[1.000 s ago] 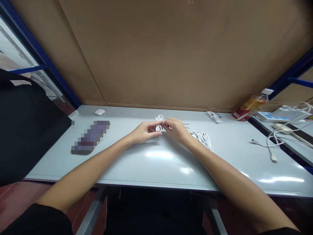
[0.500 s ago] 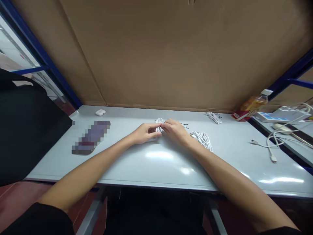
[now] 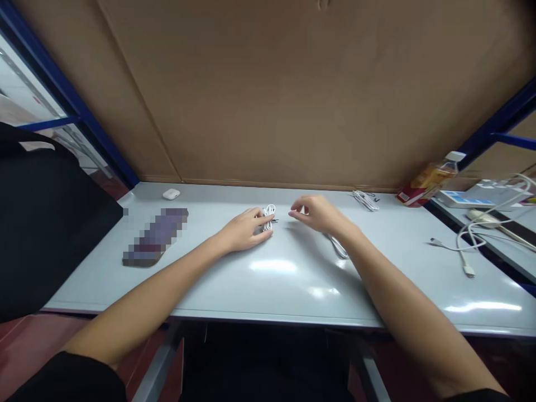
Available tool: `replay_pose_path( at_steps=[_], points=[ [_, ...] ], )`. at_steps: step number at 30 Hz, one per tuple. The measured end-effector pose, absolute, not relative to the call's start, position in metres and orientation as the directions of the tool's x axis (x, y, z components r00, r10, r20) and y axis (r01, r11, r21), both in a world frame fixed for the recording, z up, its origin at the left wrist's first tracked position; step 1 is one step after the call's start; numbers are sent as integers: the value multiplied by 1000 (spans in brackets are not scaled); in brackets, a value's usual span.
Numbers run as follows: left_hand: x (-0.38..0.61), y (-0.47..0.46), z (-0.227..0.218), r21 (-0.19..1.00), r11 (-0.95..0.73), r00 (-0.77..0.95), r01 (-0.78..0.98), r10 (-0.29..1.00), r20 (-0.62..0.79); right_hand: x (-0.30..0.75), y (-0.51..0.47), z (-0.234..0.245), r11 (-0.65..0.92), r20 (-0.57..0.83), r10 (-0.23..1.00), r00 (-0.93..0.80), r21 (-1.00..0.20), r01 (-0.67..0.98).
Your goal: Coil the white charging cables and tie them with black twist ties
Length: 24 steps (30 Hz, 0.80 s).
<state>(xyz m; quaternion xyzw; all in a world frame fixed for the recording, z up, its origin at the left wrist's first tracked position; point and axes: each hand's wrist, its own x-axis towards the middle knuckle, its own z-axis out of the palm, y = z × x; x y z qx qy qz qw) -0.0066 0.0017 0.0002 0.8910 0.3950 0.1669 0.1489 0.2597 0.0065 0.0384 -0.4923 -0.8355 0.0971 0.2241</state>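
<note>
My left hand (image 3: 247,230) rests on the table with its thumb and fingers closed around a small coiled white cable (image 3: 268,211). A thin black tie (image 3: 274,220) crosses the middle of that coil, its ends sticking out to the right. Raised off the tabletop, my right hand (image 3: 314,212) is a little to the right of the coil. Its fingers are curled, with a narrow gap between thumb and forefinger and nothing visible in them. Another white cable (image 3: 338,247) lies under my right wrist, partly hidden by it.
The grey table (image 3: 234,287) holds a pixelated dark phone-like object (image 3: 156,237) and a white earbud case (image 3: 171,194) on the left. At the back right are another tied white cable (image 3: 365,200) and a drink bottle (image 3: 431,180). Loose white cables (image 3: 464,245) hang over the right edge.
My right hand has let go of the coil and moved right and up. The black tie around the coil now shows. My left hand stays on the coil, almost unmoved.
</note>
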Motion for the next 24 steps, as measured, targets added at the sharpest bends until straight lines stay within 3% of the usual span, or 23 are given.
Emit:
replay_pose_path(
  at_steps=[3, 6, 11, 14, 17, 24],
  points=[
    [-10, 9, -5, 326, -632, 596, 703, 774, 213, 301, 9, 60, 301, 63, 951, -303, -410, 861],
    [-15, 19, -11, 243, -583, 533, 776, 811, 241, 332, 11, 72, 143, -173, 961, -215, -356, 924],
    [-20, 26, -13, 185, -481, 436, 857, 868, 239, 327, 8, 76, 77, -424, 892, -159, -203, 976],
    [-19, 24, -13, 199, -481, 421, 854, 863, 278, 307, 5, 73, 106, -426, 885, -185, -203, 974],
    [-15, 18, -9, 231, -548, 443, 804, 811, 382, 285, 4, 66, 167, -371, 886, -277, -302, 938],
    [3, 1, -2, 366, -810, 721, 457, 579, 381, 247, -1, 47, 347, -60, 882, -468, -588, 731]
  ],
)
